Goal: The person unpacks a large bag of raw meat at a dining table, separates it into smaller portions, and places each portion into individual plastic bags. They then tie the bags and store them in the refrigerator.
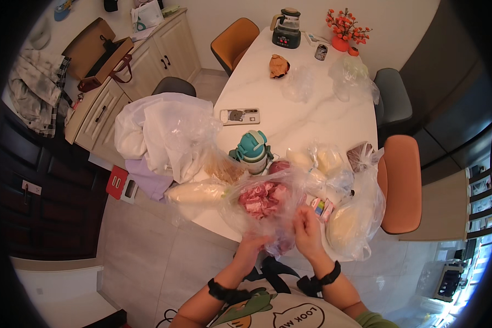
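Observation:
At the near edge of the table, a clear plastic bag lies spread around pinkish-red pieces that look like raw meat. My right hand pinches the bag's film on its right side. Opposite it, my left hand holds the film at the near edge, its fingertips partly blurred. A purplish bundle of film hangs between both hands. Just beyond the meat stands a teal-lidded bottle. Left of the meat lies a long pale bagged item. A small colourful package rests by my right hand.
Bagged pale food sits at the table's right edge, near an orange chair. A large whitish bag covers the left side. Farther back are a phone, crumpled brown paper, an electric kettle and a can.

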`<state>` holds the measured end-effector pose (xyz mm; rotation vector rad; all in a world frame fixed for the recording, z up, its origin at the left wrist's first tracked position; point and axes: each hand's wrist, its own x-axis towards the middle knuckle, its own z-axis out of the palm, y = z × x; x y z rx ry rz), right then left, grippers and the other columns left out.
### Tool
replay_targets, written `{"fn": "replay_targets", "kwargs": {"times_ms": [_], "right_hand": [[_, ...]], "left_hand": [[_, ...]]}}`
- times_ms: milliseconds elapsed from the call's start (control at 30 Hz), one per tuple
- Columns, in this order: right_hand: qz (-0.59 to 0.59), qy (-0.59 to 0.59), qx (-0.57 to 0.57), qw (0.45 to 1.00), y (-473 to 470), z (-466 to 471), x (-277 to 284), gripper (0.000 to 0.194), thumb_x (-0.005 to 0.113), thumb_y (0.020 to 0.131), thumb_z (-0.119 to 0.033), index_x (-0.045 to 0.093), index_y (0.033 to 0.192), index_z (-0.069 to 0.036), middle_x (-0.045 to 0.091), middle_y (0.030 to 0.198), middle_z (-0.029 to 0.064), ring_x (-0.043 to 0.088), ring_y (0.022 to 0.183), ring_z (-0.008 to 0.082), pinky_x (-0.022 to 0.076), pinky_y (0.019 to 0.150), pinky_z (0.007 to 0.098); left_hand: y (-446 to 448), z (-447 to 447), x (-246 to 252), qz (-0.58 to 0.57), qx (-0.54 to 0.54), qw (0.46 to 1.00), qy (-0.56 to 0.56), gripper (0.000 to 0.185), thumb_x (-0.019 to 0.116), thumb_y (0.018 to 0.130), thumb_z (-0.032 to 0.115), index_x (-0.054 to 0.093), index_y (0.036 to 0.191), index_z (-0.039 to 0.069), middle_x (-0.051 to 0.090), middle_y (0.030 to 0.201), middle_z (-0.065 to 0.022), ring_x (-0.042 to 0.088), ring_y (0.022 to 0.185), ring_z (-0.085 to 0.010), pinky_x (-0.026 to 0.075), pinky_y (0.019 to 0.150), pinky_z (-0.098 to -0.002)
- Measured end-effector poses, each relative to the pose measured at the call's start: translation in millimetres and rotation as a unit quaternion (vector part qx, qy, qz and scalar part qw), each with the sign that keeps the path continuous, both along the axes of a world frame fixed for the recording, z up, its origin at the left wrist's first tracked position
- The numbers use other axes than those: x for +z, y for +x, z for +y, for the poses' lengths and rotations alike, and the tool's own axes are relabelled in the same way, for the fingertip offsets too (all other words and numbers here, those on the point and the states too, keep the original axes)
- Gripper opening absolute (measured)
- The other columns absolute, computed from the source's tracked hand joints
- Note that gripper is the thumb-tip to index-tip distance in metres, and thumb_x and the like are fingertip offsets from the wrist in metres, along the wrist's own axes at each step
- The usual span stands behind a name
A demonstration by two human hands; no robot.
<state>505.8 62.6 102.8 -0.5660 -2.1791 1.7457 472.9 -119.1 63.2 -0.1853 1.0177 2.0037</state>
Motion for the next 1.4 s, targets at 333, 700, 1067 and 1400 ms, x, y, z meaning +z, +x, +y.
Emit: {"fn": "replay_targets", "kwargs": {"times_ms": [333,700,1067,1400], "right_hand": [[-0.022,0.009,-0.014,1.0,9,11,4,0.017,0.045,0.092,0.003,0.052,0.104,-0.007,0.048,0.081,-0.0042,0.044,0.067,0.0037,0.0373,0.058,0.0184],[0.086,-0.085,-0.054,0.991,28,37,-7,0.019,0.045,0.094,0.001,0.047,0.112,-0.004,0.051,0.096,0.0005,0.049,0.086,0.0084,0.0412,0.079,0.0223],[0.081,0.171,0.18,0.965,43,29,-9,0.035,0.064,0.084,-0.011,0.055,0.117,0.0,0.058,0.116,0.0107,0.056,0.105,0.0232,0.046,0.09,0.035],[0.156,-0.447,-0.227,0.851,59,39,-36,0.015,0.046,0.099,-0.018,0.056,0.104,-0.009,0.064,0.097,0.0059,0.059,0.078,0.0205,0.0492,0.072,0.0315]], "left_hand": [[-9,-8,8,-0.011,-0.143,0.986,-0.082,0.018,0.063,0.09,0.022,0.066,0.096,0.005,0.066,0.089,0.0,0.057,0.087,-0.0086,0.041,0.082,-0.0246],[-3,2,23,0.114,0.015,0.992,-0.044,0.018,0.06,0.093,0.009,0.065,0.107,-0.001,0.067,0.103,-0.0045,0.06,0.095,-0.0129,0.046,0.086,-0.0269],[-14,32,50,0.293,-0.073,0.942,-0.148,0.013,0.061,0.091,0.007,0.064,0.101,-0.002,0.068,0.086,-0.0043,0.063,0.083,-0.0109,0.049,0.077,-0.0255],[-12,5,36,0.332,-0.275,0.895,-0.111,0.052,0.063,0.09,0.01,0.039,0.137,0.005,0.036,0.143,-0.0112,0.039,0.13,-0.0208,0.039,0.104,-0.036]]}}
